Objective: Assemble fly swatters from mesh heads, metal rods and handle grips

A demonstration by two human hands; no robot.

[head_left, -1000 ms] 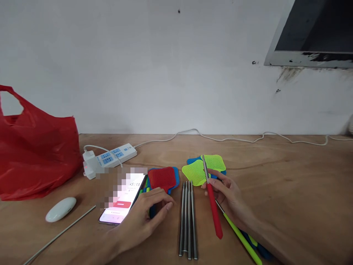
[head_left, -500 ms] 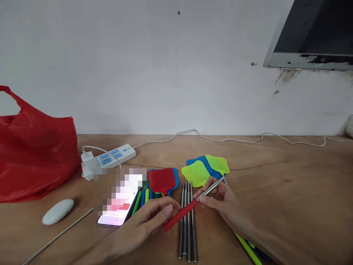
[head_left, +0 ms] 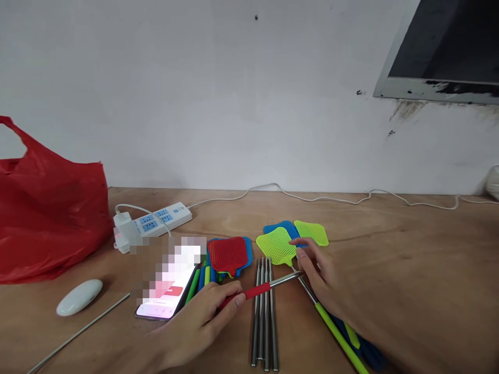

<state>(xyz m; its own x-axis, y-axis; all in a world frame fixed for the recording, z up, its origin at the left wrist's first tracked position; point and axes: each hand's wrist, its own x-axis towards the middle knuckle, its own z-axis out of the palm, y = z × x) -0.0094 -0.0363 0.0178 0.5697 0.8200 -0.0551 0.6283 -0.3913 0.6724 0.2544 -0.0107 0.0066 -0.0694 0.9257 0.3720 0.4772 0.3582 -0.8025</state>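
My left hand (head_left: 212, 317) is closed around the red grip of a metal rod (head_left: 284, 279). The rod points right over the table, its bare silver end close to my right hand (head_left: 317, 265). My right hand has its fingers apart, loosely bent over the fly swatters at the right, and nothing shows gripped in it. Under the held rod lie several loose silver rods (head_left: 265, 317), side by side. A yellow-green swatter head (head_left: 276, 245) lies just left of my right fingers, joined to a rod with a green grip (head_left: 339, 335). Left of it is a red swatter head (head_left: 228, 255).
A lit phone (head_left: 166, 296), partly pixelated, lies left of several coloured grips (head_left: 200, 279). Further left are a white oval object (head_left: 80, 297), a power strip (head_left: 166, 218) with a cable, and a red plastic bag (head_left: 54, 213). A wall stands behind the table.
My right hand has come off the rod, its fingers now over the swatters. My left hand has closed on the red grip, and the rod has swung flatter and lower.
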